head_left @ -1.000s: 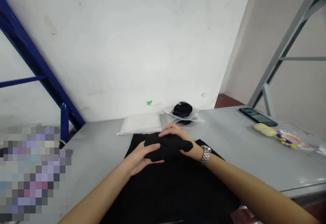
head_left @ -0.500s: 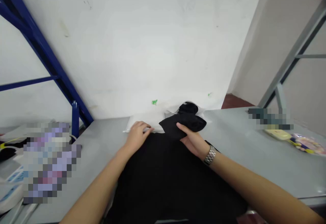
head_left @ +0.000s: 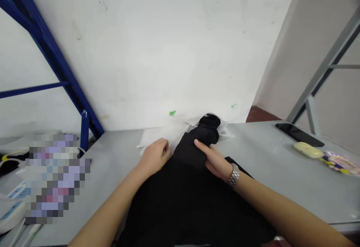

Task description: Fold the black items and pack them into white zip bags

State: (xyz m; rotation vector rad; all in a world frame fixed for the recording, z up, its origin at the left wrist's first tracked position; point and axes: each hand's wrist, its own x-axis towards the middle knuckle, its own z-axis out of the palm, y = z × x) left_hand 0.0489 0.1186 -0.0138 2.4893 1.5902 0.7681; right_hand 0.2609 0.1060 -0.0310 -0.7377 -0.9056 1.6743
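Hands at work on a grey table (head_left: 270,164): the right hand (head_left: 215,160) grips a folded black garment (head_left: 194,145), held just above a black cloth pile (head_left: 191,205). The left hand (head_left: 154,157) pinches a white plastic bag (head_left: 165,136) beside it.

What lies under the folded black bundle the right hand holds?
Under the folded black bundle gripped by the right hand lies spread black cloth on the grey table. The bundle covers part of the white bags.

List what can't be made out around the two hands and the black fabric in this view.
- Head view: left hand fingertips, hidden behind the folded black bundle.
- White bags: how many, too blended.
- Black cloth: near end cut off by the bottom edge.
- Left of the table: pixelated patch.
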